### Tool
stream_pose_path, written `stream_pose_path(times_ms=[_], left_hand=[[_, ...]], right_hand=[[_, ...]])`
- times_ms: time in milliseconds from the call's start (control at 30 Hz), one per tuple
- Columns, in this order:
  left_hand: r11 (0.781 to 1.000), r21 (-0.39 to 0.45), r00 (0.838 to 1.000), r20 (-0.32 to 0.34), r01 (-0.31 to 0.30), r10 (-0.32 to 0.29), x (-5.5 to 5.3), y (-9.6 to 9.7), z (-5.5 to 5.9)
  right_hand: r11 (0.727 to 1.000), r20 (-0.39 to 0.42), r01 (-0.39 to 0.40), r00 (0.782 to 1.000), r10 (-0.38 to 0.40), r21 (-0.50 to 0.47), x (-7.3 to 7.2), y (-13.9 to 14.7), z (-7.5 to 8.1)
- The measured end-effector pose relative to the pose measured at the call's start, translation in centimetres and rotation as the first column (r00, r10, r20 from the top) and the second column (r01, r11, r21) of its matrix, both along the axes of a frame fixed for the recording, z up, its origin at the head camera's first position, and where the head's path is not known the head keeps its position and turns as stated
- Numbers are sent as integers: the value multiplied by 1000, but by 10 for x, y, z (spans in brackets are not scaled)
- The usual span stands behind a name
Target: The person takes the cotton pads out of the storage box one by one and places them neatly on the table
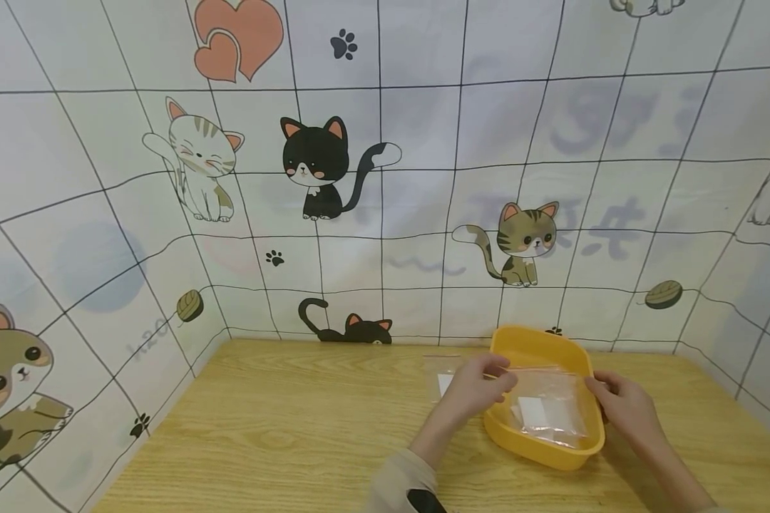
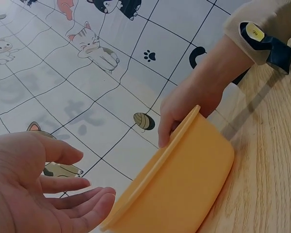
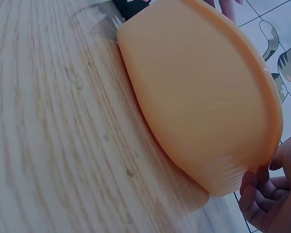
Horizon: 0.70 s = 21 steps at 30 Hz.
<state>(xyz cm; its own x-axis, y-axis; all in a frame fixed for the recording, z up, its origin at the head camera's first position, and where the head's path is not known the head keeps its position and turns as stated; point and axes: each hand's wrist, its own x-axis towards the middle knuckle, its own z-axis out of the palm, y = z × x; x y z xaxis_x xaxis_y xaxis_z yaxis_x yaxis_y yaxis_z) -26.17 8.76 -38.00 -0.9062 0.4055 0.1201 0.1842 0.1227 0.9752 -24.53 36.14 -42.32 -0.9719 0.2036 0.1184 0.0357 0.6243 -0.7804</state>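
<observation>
A yellow plastic tub [image 1: 535, 452] stands on the table, holding clear zip-top bags [image 1: 565, 402] with white slips in them. My right hand [image 1: 632, 410] grips the tub's right rim, its thumb at the edge and fingers curled along the outside in the right wrist view. Over the left rim hovers my left hand [image 1: 478, 388], near the upper edge of the bags. Its fingers are loosely bent and seem to hold nothing in the left wrist view. Another clear bag [image 1: 445, 383] with a white slip lies left of the tub, partly hidden behind the left hand.
The wood-grain table [image 1: 282, 427] extends left of the tub. A white wall covering [image 1: 417, 206] with grid lines and cartoon cats stands behind the table and along both sides. The tub is close to the back wall.
</observation>
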Motion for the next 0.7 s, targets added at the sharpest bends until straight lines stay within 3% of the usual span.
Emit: stream_pose_path(times_ms=[433,700], left_hand=[[999,-25,999,40,-36,37,4,14,-2],[995,-24,988,121,-96,98,6,31,-3]], right_hand=[[1000,-10,1,1000,-1,-6,2,-1,3],[1000,-10,-3,1000,3,-22,2,0,-1]])
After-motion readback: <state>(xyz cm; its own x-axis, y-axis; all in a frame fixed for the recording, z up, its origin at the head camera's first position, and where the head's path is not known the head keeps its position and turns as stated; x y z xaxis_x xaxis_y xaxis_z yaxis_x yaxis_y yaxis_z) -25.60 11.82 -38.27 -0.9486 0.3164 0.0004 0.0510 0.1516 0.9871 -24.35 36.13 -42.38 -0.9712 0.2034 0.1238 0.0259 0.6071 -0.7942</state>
